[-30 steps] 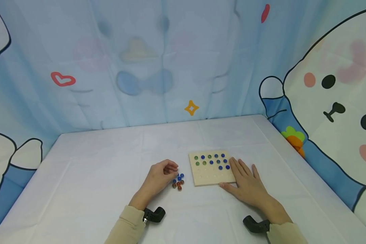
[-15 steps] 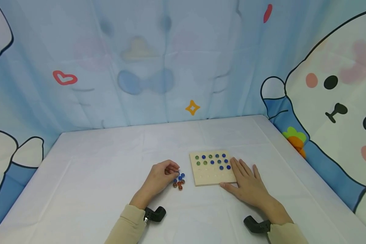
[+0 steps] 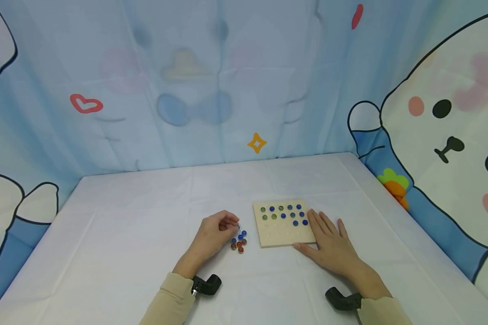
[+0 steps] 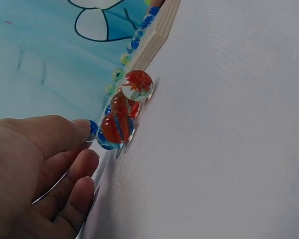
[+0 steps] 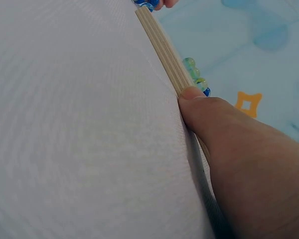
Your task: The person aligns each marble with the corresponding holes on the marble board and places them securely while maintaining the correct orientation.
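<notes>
My left hand (image 3: pixel 215 232) pinches a blue marble (image 4: pixel 93 130) between thumb and fingers, just behind a small cluster of marbles. In that cluster lie blue marbles and red-brown ones, such as an orange-and-blue striped marble (image 4: pixel 117 127) and a clear one with a red swirl (image 4: pixel 138 85). To the right is a pale wooden board (image 3: pixel 284 237) with rows of shallow hollows. Green and blue marbles (image 3: pixel 283 215) sit in its far rows and at the right of its third row. My right hand (image 3: pixel 331 246) lies with straight fingers along the board's right edge, its thumb at the near edge.
A white cloth covers the table (image 3: pixel 126 234). Behind it hangs a blue curtain (image 3: pixel 195 144) with cartoon prints. Each wrist carries a black camera mount, one by the left sleeve (image 3: pixel 168 300) and one by the right sleeve (image 3: pixel 382 311).
My left fingertips have risen slightly with the blue marble, a little away from the cluster. The right hand and the board keep their places, with a slight shift of the head view.
</notes>
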`<state>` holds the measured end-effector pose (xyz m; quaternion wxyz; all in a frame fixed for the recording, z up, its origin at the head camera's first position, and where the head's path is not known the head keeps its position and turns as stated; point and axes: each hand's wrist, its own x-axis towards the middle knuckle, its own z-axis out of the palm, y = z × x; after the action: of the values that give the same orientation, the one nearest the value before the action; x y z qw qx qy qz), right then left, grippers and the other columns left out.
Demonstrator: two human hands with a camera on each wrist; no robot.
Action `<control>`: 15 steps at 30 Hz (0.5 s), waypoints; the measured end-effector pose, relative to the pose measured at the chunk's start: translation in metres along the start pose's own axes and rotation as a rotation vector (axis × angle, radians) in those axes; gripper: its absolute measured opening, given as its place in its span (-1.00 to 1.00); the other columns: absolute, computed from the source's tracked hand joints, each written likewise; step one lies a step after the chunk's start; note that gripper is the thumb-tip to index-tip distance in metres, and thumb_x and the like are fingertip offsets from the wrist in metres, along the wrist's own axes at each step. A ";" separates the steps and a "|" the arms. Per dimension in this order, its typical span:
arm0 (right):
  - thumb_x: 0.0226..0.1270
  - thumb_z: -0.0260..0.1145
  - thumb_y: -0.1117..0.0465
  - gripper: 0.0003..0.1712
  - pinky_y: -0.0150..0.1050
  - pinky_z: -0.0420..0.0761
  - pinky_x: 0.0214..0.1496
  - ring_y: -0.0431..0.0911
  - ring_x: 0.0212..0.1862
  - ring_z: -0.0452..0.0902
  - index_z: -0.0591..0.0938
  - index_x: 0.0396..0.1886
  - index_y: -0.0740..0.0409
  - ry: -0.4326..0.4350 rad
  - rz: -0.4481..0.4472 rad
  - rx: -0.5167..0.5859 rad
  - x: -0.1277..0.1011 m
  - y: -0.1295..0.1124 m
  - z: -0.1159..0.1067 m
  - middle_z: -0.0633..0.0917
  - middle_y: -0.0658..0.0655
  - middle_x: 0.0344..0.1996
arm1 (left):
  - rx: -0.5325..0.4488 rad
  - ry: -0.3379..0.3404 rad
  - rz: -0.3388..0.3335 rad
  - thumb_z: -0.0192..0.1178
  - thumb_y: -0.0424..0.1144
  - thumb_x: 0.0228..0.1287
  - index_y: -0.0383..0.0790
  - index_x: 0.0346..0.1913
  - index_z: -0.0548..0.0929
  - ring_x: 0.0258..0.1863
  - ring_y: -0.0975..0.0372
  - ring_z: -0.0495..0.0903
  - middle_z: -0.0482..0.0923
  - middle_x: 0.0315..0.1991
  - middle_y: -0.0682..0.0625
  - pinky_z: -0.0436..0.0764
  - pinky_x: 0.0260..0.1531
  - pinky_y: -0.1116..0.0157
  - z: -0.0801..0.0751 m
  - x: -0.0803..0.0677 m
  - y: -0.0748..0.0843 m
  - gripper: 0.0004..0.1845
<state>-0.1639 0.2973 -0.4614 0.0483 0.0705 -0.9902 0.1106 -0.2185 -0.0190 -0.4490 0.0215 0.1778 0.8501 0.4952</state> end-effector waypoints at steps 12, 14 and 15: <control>0.23 0.14 -0.48 0.24 0.41 -0.24 0.48 0.29 0.56 -0.09 0.03 0.55 0.33 -0.001 0.001 0.003 0.001 0.000 -0.003 0.10 0.36 0.54 | -0.004 0.028 0.019 0.28 -0.29 0.32 -0.16 -0.06 0.67 -0.21 0.29 0.62 0.68 -0.23 0.09 0.63 -0.12 0.36 -0.002 0.003 0.004 -0.84; 0.23 0.14 -0.48 0.23 0.42 -0.24 0.48 0.29 0.56 -0.09 0.03 0.55 0.33 0.000 0.001 0.003 0.000 0.000 -0.003 0.10 0.36 0.54 | 0.001 0.030 0.026 0.27 -0.29 0.33 -0.17 -0.06 0.67 -0.20 0.29 0.63 0.68 -0.22 0.08 0.64 -0.11 0.36 -0.002 0.004 0.004 -0.84; 0.23 0.14 -0.48 0.23 0.42 -0.24 0.48 0.29 0.56 -0.09 0.03 0.55 0.33 0.000 0.002 0.003 0.000 0.000 -0.003 0.10 0.36 0.54 | 0.001 0.031 0.028 0.27 -0.30 0.33 -0.17 -0.06 0.67 -0.19 0.29 0.63 0.68 -0.22 0.08 0.64 -0.11 0.36 -0.002 0.004 0.004 -0.84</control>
<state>-0.1639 0.2976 -0.4580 0.0482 0.0698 -0.9900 0.1123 -0.2218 -0.0172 -0.4439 0.0010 0.1820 0.8481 0.4976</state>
